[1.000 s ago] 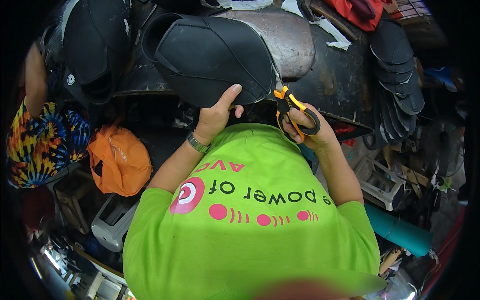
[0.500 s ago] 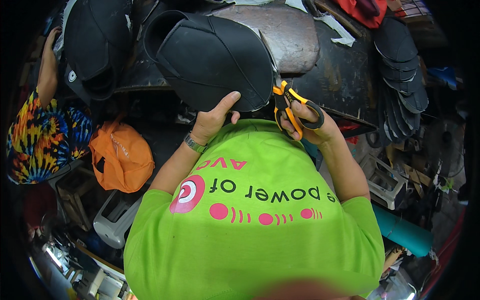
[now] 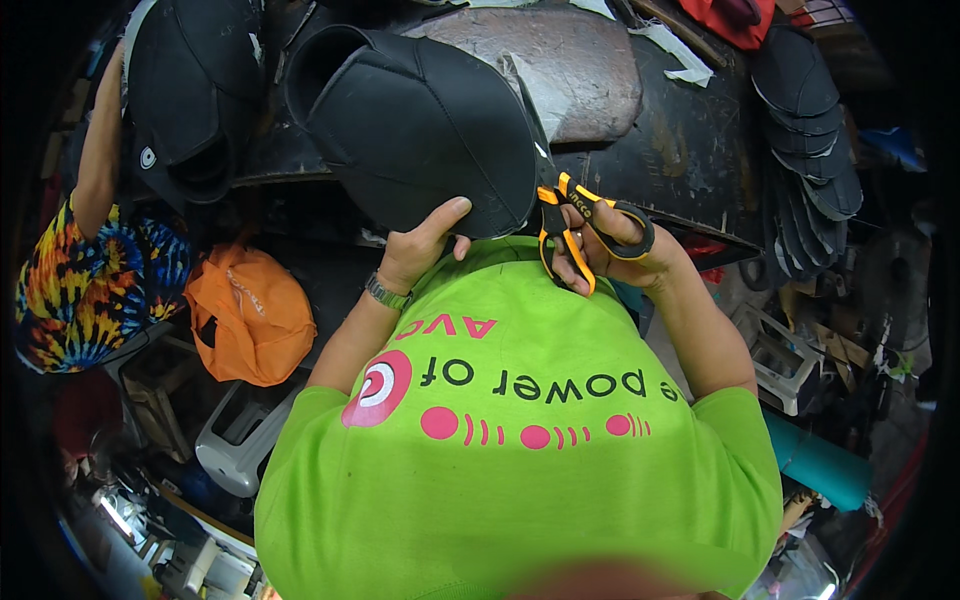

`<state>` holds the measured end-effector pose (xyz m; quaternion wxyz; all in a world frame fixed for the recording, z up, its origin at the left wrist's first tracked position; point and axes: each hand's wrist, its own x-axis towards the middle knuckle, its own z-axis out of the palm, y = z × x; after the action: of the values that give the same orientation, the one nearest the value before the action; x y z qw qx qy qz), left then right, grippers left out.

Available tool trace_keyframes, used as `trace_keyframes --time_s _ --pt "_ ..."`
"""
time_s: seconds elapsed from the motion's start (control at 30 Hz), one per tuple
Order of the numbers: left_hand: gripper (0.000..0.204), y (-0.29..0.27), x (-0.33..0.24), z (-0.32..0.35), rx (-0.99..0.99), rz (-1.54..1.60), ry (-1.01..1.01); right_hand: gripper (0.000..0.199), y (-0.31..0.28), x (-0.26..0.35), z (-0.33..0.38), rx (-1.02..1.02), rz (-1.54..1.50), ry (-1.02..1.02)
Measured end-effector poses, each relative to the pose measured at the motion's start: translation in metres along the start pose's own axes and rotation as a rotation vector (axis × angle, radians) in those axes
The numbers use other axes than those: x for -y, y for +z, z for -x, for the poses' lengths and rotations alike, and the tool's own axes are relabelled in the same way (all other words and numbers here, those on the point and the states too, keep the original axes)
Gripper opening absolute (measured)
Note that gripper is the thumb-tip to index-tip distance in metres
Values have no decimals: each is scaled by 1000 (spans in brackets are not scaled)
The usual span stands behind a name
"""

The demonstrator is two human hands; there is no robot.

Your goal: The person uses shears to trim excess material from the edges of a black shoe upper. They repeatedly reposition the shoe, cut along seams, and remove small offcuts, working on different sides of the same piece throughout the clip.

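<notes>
- Your left hand (image 3: 415, 250) kept gripping the black cap piece (image 3: 420, 130) (thumb on top).
- Your right hand (image 3: 610, 250), closed in the orange-handled scissors (image 3: 570, 225), had edged along its right edge.

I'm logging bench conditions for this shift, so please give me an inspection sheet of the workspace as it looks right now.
Surface: dark, stained workbench.
Job's things: black cap piece; orange-handled scissors at its right edge.
Clutter: stack of black visor pieces, white scraps, another black cap.
Grippers: left hand grips the cap piece; right hand fingers through the scissors.
Cables: nothing seen.
Surroundings: orange bag, another person's patterned sleeve, teal roll.
</notes>
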<state>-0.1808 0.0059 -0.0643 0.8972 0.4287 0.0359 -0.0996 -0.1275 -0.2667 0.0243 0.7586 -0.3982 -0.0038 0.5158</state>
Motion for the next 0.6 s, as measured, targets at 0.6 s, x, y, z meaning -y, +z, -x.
trace_keyframes --time_s 0.6 --pt "22 -1 -15 9 -24 -275 89 59 18 -1 -11 -116 171 52"
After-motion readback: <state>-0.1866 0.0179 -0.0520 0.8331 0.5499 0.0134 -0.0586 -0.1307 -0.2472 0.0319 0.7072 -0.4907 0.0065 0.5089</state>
